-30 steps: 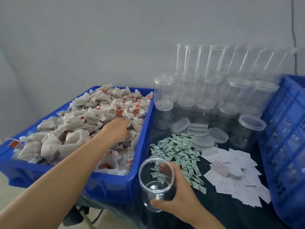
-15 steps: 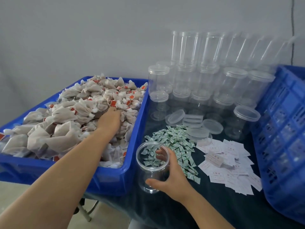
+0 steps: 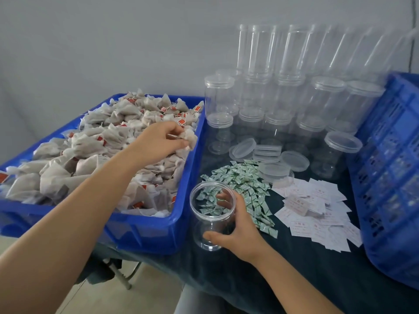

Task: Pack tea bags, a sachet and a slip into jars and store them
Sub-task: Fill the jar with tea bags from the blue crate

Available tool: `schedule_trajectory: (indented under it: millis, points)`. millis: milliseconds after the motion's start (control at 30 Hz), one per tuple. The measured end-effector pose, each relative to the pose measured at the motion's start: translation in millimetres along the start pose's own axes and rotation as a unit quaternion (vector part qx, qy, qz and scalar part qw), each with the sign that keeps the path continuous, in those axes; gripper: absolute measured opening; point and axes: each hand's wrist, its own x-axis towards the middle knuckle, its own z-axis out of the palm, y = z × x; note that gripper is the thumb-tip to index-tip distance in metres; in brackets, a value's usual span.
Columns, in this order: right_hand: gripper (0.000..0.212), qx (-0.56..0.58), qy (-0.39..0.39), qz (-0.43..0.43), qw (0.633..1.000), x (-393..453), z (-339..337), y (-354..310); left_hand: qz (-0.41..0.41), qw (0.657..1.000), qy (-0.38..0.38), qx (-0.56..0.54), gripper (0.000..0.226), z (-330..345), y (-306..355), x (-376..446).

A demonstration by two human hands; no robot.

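I'm right at the start of this one. The blue bin [image 3: 145, 232] on my left is heaped with tea bags [image 3: 95, 155], and behind the work spot stands a crowd of clear lidded jars [image 3: 292, 105], all of them looking empty from here. The blue crate [image 3: 390, 177] on my right shows nothing stored in it that I can make out through its slatted wall. The pile of green sachets [image 3: 244, 184] and the scatter of white slips [image 3: 317, 209] lie untouched on the dark desk [image 3: 294, 268], with loose lids [image 3: 267, 152] just beyond them. So nothing is packed yet — bags, a sachet, a slip, a lid and the storing are all left, by my reckoning.

The open jar [image 3: 212, 211] I'm filling stands upright at the desk's near edge, just beside the bin, and it is empty.

My left hand [image 3: 158, 141] is over the bin's far right corner, fingers curled and pinching a tea bag [image 3: 189, 138] — lifted a little off the heap, I think. My right hand [image 3: 235, 227] wraps the jar, thumb on the near side low down, fingers round the far side.
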Motion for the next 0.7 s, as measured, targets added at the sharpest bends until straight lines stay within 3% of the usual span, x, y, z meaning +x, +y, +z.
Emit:
schedule_trajectory:
  millis: [100,267,333,500,600,700]
  points:
    - [0.09,-0.001,-0.003,0.0,1.0,1,0,1,-0.014,0.992,-0.058,-0.109,0.005,-4,14,-15]
    - [0.092,0.003,-0.002,-0.002,1.0,1,-1,0,-0.009,0.943,-0.14,-0.302,0.02,-10,33,-39]
    - [0.092,0.008,-0.003,-0.002,1.0,1,-1,-1,0.003,0.931,-0.158,-0.329,0.02,-10,38,-47]
    - [0.093,0.022,-0.006,-0.009,1.0,1,-1,-1,0.059,0.976,-0.181,-0.11,0.012,4,37,-59]
    - [0.09,0.012,-0.01,-0.016,1.0,1,-1,-1,0.064,0.975,-0.212,-0.031,0.012,16,33,-62]
    - [0.089,0.015,-0.007,-0.018,1.0,0,-1,-1,0.12,0.963,-0.222,0.093,0.008,25,33,-62]
